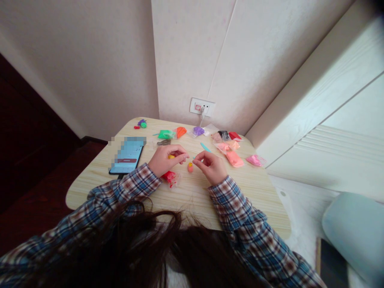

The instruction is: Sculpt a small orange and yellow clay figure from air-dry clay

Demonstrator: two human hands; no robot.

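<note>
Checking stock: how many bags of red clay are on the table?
2: the near red bag just nearer than the left hand; the far red bag beside the black bag. Hands might hide more.

Probably a home room, with patterned wallpaper (186, 52) and wall socket (202, 107).

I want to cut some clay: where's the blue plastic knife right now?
The blue tool lies on the table, just beyond the right hand.

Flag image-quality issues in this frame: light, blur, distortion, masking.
Head view: soft, even light; wall dims toward upper corners; wide-angle stretch at edges; small pink-and-yellow clay piece lacks fine detail; pixelated blocks cover part of the black-edged phone.
</note>
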